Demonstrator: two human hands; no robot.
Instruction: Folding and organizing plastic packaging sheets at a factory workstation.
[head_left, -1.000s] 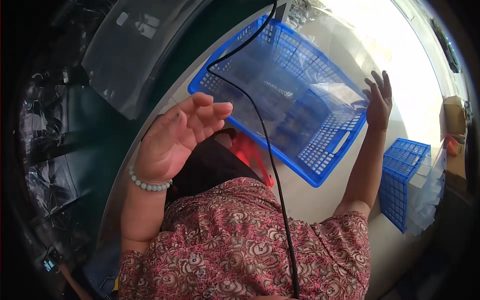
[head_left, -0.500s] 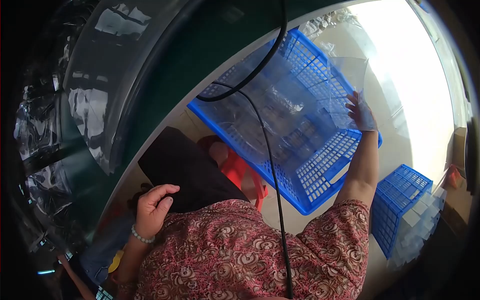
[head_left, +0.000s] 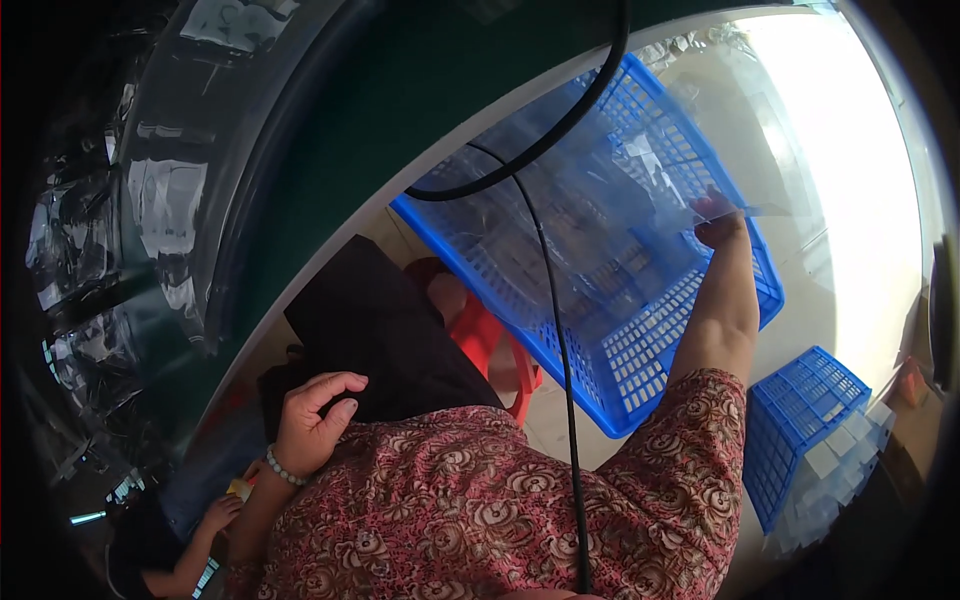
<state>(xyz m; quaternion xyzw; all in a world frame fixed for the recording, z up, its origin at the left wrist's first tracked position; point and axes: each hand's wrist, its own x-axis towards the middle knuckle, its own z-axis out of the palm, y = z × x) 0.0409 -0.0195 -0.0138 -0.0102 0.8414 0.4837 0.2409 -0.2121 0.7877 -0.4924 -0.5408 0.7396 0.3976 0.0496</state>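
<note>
Here, right hand (head_left: pixel 718 222) at basket (head_left: pixel 642 354)

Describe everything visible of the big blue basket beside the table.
The blue basket looks like plastic: rectangular, open-topped, with a smooth rim and walls pierced by rows of slots. It sits slantwise beside the green table, whose edge hides part of it. Clear plastic lies inside. The black cable passes across it in the view, and the right hand appears over its right side; whether either touches it is unclear.
</note>
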